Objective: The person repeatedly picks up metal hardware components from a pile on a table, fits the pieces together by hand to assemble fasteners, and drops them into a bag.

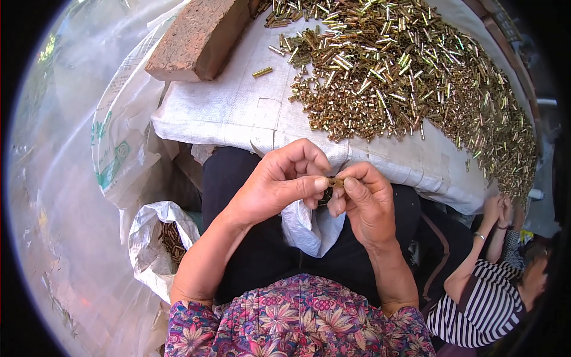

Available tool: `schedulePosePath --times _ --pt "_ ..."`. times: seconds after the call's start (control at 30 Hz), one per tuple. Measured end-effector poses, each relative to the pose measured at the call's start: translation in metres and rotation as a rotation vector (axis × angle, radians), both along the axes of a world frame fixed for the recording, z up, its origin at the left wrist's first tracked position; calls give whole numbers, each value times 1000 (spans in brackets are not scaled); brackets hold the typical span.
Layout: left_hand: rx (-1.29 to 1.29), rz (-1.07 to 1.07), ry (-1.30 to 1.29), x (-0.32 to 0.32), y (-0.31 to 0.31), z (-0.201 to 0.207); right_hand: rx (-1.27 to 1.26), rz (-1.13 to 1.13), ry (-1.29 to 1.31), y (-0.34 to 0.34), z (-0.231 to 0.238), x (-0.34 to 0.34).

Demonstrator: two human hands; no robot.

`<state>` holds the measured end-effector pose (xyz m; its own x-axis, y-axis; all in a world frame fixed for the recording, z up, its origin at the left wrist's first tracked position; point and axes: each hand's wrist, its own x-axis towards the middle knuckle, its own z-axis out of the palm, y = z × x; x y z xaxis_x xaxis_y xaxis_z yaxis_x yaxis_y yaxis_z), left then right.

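Observation:
My left hand (285, 181) and my right hand (367, 199) meet over my lap, just off the near edge of the white-covered work surface. Between both thumbs and fingertips I pinch a small brass-coloured metal piece (334, 181). The fingers cover most of it, so its exact shape is hidden. Beneath the hands, an open white bag (310, 231) rests in my lap. Ahead, a large heap of brass-coloured metal tubes (380, 53) spreads to the right, with many short ring-like pieces (351, 107) along its near edge.
A reddish brick (196, 41) lies on the white woven cloth (217, 113) at the far left, near a lone tube (262, 72). At lower left, a white sack (146, 250) contains brownish tubes (172, 241). Plastic sheeting (59, 178) covers the left. Another person (482, 297) sits at right, hands at the heap's edge.

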<state>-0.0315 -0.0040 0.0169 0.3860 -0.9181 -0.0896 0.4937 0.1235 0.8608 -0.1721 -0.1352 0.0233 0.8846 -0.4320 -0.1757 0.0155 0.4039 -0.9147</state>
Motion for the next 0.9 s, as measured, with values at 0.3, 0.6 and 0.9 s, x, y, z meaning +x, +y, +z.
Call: schedulePosePath --times 0.3,0.6,0.9 --pt "-135 -144 211 3 -4 -21 283 -6 -41 5 -5 -2" --pt "-243 -152 439 -6 -4 -27 128 0 -96 8 -9 -2" --pt "-243 -226 461 -3 -2 -34 -425 -3 101 3 8 -8"
